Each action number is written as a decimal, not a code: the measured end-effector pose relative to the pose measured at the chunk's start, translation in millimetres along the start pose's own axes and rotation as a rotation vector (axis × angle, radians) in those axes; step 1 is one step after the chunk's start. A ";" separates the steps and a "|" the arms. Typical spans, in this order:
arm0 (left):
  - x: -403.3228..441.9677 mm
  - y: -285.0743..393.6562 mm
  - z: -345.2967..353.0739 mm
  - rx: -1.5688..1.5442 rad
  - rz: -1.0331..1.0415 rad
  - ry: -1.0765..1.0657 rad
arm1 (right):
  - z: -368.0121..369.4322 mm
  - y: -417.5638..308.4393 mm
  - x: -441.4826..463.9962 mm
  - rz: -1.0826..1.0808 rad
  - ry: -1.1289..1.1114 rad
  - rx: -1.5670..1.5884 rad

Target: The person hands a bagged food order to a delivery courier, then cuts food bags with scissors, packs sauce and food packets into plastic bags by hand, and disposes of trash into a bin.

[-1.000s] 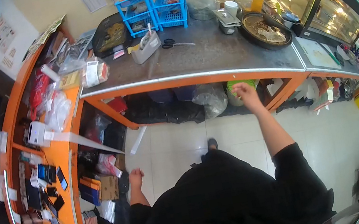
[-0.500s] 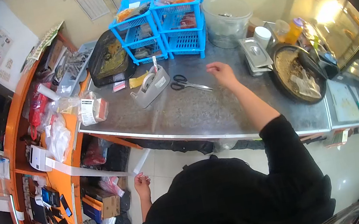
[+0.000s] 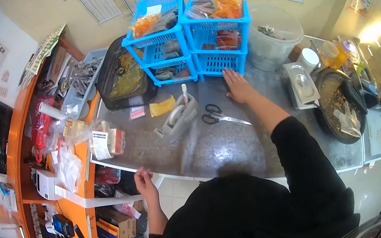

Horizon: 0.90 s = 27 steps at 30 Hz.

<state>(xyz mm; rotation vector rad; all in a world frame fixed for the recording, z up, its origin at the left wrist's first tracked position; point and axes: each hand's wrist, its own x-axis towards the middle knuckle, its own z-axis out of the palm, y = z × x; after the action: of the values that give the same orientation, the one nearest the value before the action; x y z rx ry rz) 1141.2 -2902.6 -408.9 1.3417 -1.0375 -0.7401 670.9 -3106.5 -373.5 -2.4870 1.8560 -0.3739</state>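
My right hand (image 3: 239,85) lies flat on the metal counter with its fingers spread, the fingertips at the foot of the right blue basket rack (image 3: 223,60). Black-handled scissors (image 3: 223,116) lie to its left. Beyond them stands a grey tape dispenser (image 3: 178,121). My left hand (image 3: 145,181) is at the counter's front edge, fingers curled together; what they hold, if anything, does not show. A long white paper strip (image 3: 98,201) runs from a small white printer (image 3: 47,184) and passes out of sight by my left wrist.
Another blue rack (image 3: 157,38) with bagged food stands beside the first. A black pan (image 3: 119,98) is at the back left. A clear bucket (image 3: 275,36), a lidded steel container (image 3: 302,87) and a round dark pan (image 3: 331,100) stand right. An orange shelf unit (image 3: 73,216) borders the left.
My right hand has moved forward and down onto the counter by the rack. My left hand has risen to the counter's edge. The view has shifted, and the racks appear nearer.
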 end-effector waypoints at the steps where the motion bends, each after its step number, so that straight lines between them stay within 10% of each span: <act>1: 28.3 11.7 15.6 -0.046 0.022 -0.045 | -0.1 0.8 2.2 0.000 0.010 0.007; 13: 334.2 56.2 232.6 0.016 0.138 -0.339 | -9.3 18.0 11.2 0.237 -0.063 -0.084; 27: 367.9 52.5 249.5 0.163 0.152 -0.698 | -2.9 -8.1 16.3 0.417 -0.062 -0.080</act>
<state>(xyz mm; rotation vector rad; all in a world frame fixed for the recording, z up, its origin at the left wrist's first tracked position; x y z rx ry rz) 1052.7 -3330.8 -313.1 1.1361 -1.7619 -1.0579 682.3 -3119.2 -366.4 -2.0434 2.3260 -0.2089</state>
